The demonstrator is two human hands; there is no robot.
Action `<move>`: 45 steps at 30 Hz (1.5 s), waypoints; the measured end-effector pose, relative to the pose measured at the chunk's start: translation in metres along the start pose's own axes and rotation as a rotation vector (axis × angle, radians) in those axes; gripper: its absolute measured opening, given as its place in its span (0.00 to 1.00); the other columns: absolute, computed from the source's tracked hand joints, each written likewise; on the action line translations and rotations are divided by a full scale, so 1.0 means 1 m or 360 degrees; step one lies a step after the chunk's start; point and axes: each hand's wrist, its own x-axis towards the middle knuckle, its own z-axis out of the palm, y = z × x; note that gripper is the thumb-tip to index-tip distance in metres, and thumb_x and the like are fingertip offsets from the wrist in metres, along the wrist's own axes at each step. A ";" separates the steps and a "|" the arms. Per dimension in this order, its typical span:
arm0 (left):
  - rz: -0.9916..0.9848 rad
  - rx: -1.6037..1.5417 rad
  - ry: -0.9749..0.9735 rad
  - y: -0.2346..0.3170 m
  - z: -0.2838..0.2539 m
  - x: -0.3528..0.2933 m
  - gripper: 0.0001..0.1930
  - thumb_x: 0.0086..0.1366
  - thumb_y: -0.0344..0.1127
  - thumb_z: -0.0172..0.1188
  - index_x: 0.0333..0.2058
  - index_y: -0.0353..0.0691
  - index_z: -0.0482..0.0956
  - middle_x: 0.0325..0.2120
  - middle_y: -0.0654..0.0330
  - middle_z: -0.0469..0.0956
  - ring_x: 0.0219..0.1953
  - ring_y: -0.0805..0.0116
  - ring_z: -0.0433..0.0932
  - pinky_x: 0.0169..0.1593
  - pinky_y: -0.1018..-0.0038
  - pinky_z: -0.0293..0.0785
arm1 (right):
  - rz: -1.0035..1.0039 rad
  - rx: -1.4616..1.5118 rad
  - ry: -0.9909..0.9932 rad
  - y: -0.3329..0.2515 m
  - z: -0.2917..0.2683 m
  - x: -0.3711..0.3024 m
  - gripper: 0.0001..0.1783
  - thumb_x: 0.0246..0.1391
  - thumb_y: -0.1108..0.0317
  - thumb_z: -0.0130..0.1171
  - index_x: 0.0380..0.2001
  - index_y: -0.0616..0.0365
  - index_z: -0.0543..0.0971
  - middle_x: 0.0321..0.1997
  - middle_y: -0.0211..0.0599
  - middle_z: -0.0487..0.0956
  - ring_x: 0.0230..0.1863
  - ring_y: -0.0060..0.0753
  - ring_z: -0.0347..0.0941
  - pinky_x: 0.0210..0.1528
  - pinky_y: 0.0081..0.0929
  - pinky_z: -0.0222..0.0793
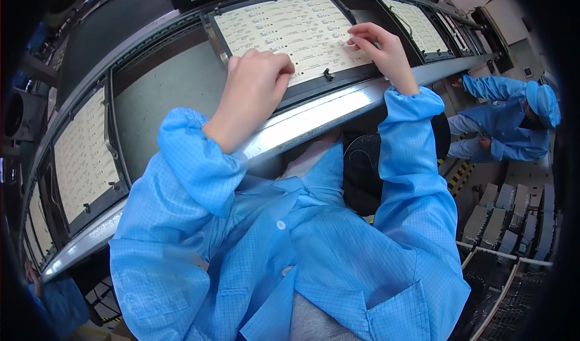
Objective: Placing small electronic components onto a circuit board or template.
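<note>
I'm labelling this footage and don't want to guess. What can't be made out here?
All in the head view:
Left hand: its own back and curled fingers hide whether it holds anything.
Right hand: anything between its fingertips is too small to identify.
Pale panel: the left hand covers its near-left corner; its print is too small to read reliably.
Co-worker at lower left: mostly cut off by the dark fisheye rim.

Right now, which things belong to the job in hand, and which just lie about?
Apparently in the job: left hand; right hand; cream panel beneath them; black frame.

Seemingly not: left neighbouring panel; right neighbouring panel; striped floor tape.
</note>
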 end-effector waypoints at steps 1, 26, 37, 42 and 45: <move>-0.0103 -0.0138 -0.0032 -0.001 -0.001 0.001 0.05 0.62 0.30 0.58 0.33 0.43 0.84 0.31 0.60 0.83 0.42 0.58 0.76 0.50 0.62 0.64 | 0.0004 -0.0006 -0.0014 0.001 -0.002 -0.003 0.12 0.64 0.72 0.57 0.49 0.64 0.79 0.40 0.38 0.84 0.44 0.25 0.82 0.48 0.21 0.76; 0.0037 0.0114 0.0069 0.000 0.002 -0.004 0.04 0.62 0.31 0.63 0.34 0.41 0.85 0.29 0.60 0.83 0.43 0.60 0.75 0.51 0.64 0.61 | -0.0216 -0.0229 0.0164 0.007 0.003 -0.013 0.11 0.60 0.71 0.61 0.44 0.63 0.82 0.40 0.34 0.82 0.43 0.26 0.76 0.50 0.22 0.71; 0.0099 0.0125 0.0061 -0.003 0.002 -0.002 0.04 0.62 0.32 0.63 0.34 0.42 0.86 0.30 0.61 0.84 0.44 0.61 0.76 0.50 0.64 0.62 | -0.0215 -0.0193 0.0175 0.009 0.005 -0.013 0.11 0.60 0.70 0.61 0.45 0.62 0.82 0.41 0.33 0.82 0.44 0.26 0.76 0.51 0.22 0.71; 0.0170 0.0180 0.0073 -0.005 0.004 -0.002 0.04 0.60 0.31 0.64 0.33 0.42 0.87 0.32 0.64 0.85 0.43 0.63 0.76 0.50 0.66 0.63 | -0.0250 -0.0285 0.0172 0.010 0.006 -0.012 0.11 0.61 0.70 0.61 0.46 0.61 0.82 0.42 0.34 0.82 0.45 0.26 0.76 0.51 0.22 0.71; 0.0142 0.0144 0.0054 -0.008 0.005 -0.001 0.05 0.60 0.31 0.64 0.33 0.43 0.87 0.32 0.64 0.85 0.43 0.64 0.76 0.50 0.66 0.64 | -0.0273 -0.0325 0.0168 0.010 0.006 -0.013 0.11 0.61 0.70 0.61 0.46 0.61 0.82 0.42 0.34 0.82 0.45 0.26 0.76 0.50 0.22 0.71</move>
